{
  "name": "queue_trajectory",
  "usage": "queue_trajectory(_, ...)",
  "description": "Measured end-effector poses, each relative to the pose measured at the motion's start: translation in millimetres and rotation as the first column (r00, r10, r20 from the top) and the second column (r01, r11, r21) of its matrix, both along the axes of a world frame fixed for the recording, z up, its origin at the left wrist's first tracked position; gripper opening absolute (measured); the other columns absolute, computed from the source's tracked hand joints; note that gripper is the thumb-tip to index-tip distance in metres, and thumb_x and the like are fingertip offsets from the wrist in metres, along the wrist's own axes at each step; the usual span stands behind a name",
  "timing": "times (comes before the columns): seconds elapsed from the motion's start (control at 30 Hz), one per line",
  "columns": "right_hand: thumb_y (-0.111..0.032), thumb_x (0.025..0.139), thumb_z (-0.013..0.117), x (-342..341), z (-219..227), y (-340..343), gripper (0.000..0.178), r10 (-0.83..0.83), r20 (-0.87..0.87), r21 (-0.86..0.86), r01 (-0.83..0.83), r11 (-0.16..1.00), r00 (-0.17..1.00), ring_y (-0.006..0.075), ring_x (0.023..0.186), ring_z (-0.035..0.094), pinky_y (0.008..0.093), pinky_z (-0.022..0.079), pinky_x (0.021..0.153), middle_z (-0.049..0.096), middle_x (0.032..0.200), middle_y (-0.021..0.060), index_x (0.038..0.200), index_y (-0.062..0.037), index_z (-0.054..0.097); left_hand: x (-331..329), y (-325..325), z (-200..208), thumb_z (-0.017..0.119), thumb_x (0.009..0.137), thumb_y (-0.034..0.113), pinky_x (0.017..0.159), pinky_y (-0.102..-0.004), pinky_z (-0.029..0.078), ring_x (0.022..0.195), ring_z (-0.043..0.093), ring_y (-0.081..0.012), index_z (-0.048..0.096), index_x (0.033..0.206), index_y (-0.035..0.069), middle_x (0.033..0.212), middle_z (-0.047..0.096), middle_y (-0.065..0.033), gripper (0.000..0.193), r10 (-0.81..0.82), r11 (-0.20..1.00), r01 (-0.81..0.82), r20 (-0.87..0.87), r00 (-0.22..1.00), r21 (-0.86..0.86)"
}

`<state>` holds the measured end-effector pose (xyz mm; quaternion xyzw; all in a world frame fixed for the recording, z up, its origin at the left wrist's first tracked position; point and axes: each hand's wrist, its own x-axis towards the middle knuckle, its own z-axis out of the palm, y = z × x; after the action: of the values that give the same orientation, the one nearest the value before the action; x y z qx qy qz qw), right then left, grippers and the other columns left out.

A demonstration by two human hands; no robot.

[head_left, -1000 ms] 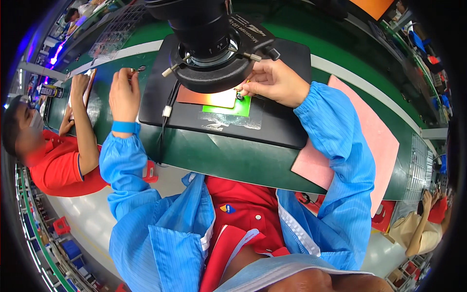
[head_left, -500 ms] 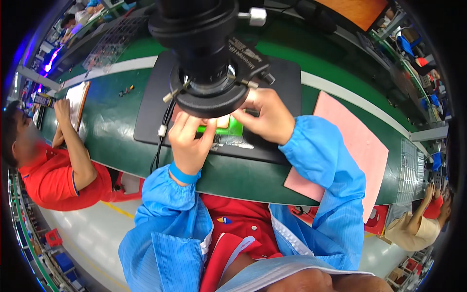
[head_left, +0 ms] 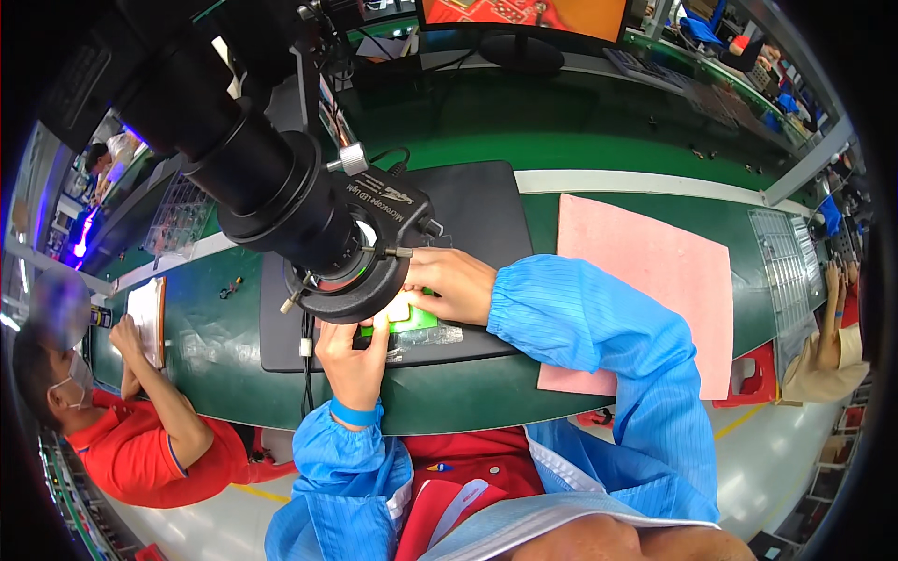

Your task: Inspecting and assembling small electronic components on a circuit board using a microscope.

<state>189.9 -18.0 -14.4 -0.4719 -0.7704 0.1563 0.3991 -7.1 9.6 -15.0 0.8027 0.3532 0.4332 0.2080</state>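
Under the black microscope with its ring light, a bright green flat piece lies on a black mat. On top of it sits a small pale piece, glaring in the light, its kind unclear. My left hand, a blue band at the wrist, closes thumb and fingers at the near left edge of this pale piece. From the right, my right hand grips its other side with bent fingers. The ring light hides some left fingertips. Clear plastic film lies in front of the green piece.
A pink sheet covers the bench on the right, with a wire rack beyond it. Behind stands a monitor. At the left, a co-worker in a red shirt handles a flat panel. A black cable hangs over the front edge.
My view has swung, so the microscope appears farther left and more of the monitor shows. Both hands stay at the pale piece; the right hand's fingers look more bent over it.
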Motion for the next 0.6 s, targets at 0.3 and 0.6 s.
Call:
queue_trajectory(0.3, -0.005, 0.078, 0.063, 1.7, 1.6, 1.9, 0.017, -0.024, -0.012, -0.061, 0.023, 0.998, 1.000, 0.0265, 0.075, 0.061, 0.0366, 0.051, 0.066, 0.057, 0.085, 0.0110, 0.094, -0.0023, 0.060, -1.3, 3.2, -0.9, 0.071, 0.072, 0.000, 0.074, -0.0365, 0.044, 0.075, 0.057, -0.0276, 0.063, 0.081, 0.002, 0.075, 0.060, -0.0092, 0.012, 0.002, 1.000, -0.002, -0.043, 0.999, 0.012)
queue_trajectory(0.6, -0.007, 0.078, 0.064, 1.2, -1.2, 2.6, 0.013, -0.034, 0.000, -0.042, 0.033, 0.999, 0.999, 0.0294, 0.075, 0.059, 0.0388, 0.049, 0.065, 0.055, 0.083, 0.0124, 0.086, 0.0004, 0.055, 0.1, 1.5, 1.5, 0.071, 0.071, -0.001, 0.072, -0.0358, 0.044, 0.073, 0.056, -0.0250, 0.064, 0.082, 0.001, 0.075, 0.061, -0.0086, 0.013, -0.001, 0.999, 0.000, -0.026, 1.000, -0.033)
